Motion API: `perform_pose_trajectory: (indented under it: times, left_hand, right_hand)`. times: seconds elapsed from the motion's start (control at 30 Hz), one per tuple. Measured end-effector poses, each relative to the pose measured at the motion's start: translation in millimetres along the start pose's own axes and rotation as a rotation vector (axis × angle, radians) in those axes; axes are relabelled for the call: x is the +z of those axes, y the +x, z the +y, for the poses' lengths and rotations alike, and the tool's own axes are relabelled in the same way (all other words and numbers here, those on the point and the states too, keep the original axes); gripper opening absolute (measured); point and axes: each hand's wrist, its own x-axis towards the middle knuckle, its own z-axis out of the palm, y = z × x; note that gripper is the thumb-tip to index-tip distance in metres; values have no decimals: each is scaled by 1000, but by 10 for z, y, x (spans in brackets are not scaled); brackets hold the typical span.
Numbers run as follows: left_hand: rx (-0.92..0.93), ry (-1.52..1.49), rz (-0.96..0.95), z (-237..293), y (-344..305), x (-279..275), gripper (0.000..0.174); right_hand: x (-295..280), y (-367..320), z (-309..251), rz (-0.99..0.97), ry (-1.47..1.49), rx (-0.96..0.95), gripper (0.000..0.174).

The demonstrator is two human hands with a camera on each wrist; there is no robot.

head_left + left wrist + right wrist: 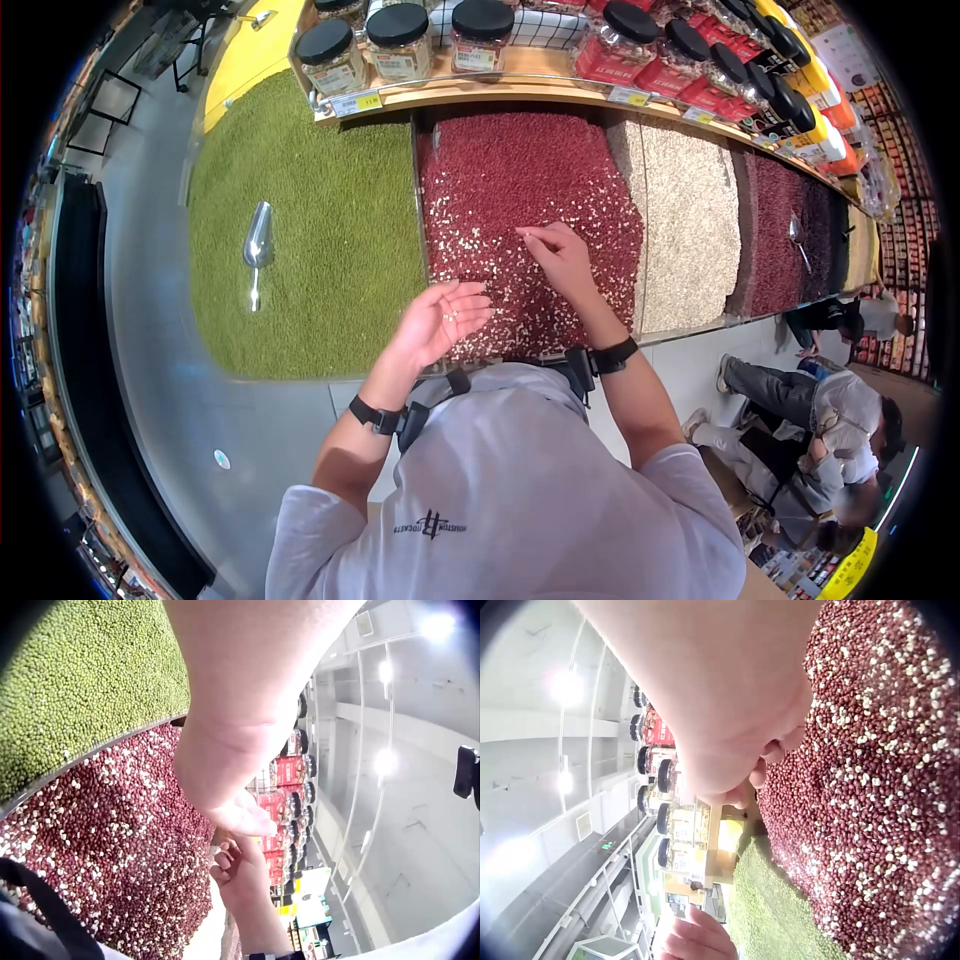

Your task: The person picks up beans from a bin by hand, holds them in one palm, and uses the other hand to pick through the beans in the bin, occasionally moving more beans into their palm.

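Note:
Palm up, my left hand (437,322) hovers above the near left part of the red beans (520,160), its fingers extended and slightly bent. A few white kernels (455,318) lie on that palm and fingers. Farther forward, my right hand (562,262) is palm down over the same beans, thumb and forefinger brought together at the tips. I cannot tell whether a kernel sits between them. In the right wrist view its other fingers (759,774) are curled under. Many white kernels (877,780) are scattered through the red beans.
Green mung beans (330,200) fill the left bin, with a metal scoop (258,240) on top. A bin of white grain (690,220) adjoins on the right. Lidded jars (400,45) stand on a wooden shelf (450,95) behind. People (820,430) sit at lower right.

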Motion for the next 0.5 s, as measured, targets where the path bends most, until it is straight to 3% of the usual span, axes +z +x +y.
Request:
perform_pose_trajectory:
  times: [0.2, 0.27, 0.37, 0.43, 0.5]
  left_hand:
    - [-38, 3, 51, -11, 109, 167, 45]
    - [-50, -16, 89, -6, 168, 220, 47]
    - [-37, -69, 22, -85, 320, 76, 54]
    - [-53, -194, -338, -83, 429, -38, 58]
    - [-47, -157, -305, -74, 439, -24, 58]
  right_hand:
    - [12, -59, -165, 69, -157, -86, 18]
    - [10, -123, -360, -59, -257, -224, 16]
    - [93, -250, -542, -244, -327, -361, 16]
    - [89, -254, -602, -299, -359, -402, 17]
    - [40, -196, -595, -270, -317, -452, 18]
